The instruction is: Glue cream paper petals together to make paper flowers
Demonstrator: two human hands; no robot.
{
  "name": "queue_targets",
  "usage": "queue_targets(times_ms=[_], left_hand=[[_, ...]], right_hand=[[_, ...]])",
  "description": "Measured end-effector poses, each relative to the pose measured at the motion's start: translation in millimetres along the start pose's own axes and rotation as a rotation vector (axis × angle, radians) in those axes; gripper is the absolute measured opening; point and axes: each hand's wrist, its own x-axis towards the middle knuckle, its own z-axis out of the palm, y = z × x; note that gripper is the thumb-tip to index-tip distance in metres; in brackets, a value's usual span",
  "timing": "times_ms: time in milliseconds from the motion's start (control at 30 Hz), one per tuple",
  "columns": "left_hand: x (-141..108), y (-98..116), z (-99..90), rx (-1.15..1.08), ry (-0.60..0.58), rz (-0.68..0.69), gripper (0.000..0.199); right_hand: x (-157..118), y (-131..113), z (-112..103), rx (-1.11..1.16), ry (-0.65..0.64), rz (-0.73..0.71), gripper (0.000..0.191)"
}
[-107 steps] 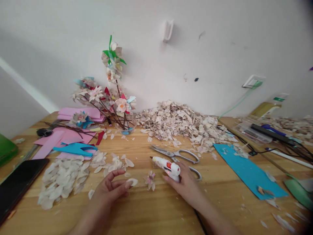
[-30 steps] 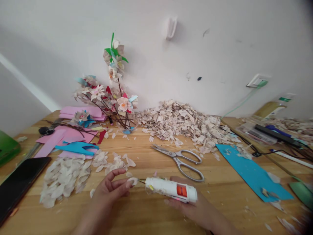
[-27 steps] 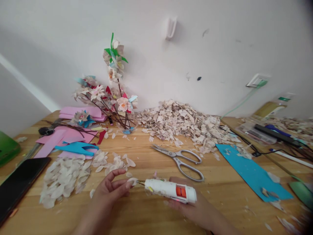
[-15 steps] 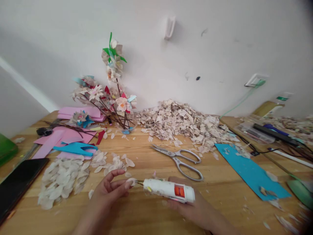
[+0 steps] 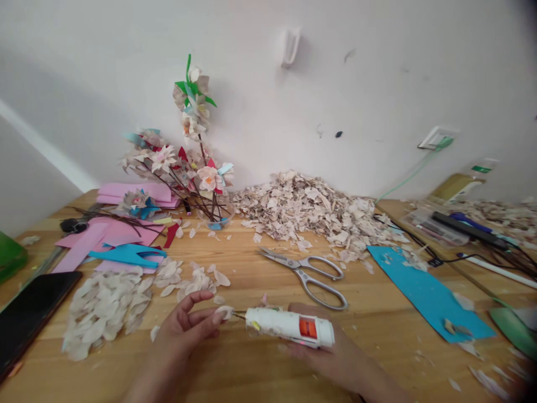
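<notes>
Between the thumb and fingers of my left hand (image 5: 191, 324) is a small whitish petal (image 5: 226, 311). My right hand (image 5: 323, 352) is wrapped round a white hot glue gun (image 5: 277, 324) with an orange-red switch. Its metal nozzle points left, and the tip is at the petal; whether it touches, I cannot tell. Silver scissors (image 5: 308, 274) lie partly spread just beyond the glue gun. A heap of pale petals (image 5: 100, 313) lies left of my left hand, with a smaller cluster of petals (image 5: 197, 282) just behind it.
Handmade flowers (image 5: 210, 179) on twigs stand in a clear container at the back left. A large pile of dry flakes (image 5: 310, 207) sits against the wall. Blue sheet (image 5: 428, 296) lies right, pink sheets (image 5: 100, 238) left, beside a black phone (image 5: 37, 313).
Both hands, the petal and the glue gun hold almost the same position. The view has shifted very slightly.
</notes>
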Motion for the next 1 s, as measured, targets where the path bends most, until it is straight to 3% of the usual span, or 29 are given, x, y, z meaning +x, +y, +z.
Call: queue_targets(times_ms=[200,333,500,633,867,933,1000], left_hand=[[1,1,-1.8,0.003,-0.001,0.008,0.052],[3,0,-4.7,0.006,-0.013,0.014,0.055],[3,0,-7.2,0.018,-0.044,0.008,0.056],[2,2,-8.2,0.022,-0.052,0.011,0.056],[4,3,-12.2,-0.038,-0.054,0.052,0.049],[4,4,-12.4,-0.043,-0.036,0.064,0.048],[4,5,-11.9,-0.039,-0.028,0.073,0.046]], right_hand=[[-3,9,-1,-0.061,0.099,-0.019,0.023],[4,16,-3,-0.016,0.260,0.045,0.028],[17,37,-12,-0.184,0.482,0.121,0.034],[21,50,-18,-0.291,0.496,0.198,0.040],[23,55,-14,-0.356,0.499,0.223,0.030],[22,54,-14,-0.350,0.532,0.195,0.038],[20,47,-16,-0.331,0.656,0.102,0.061]])
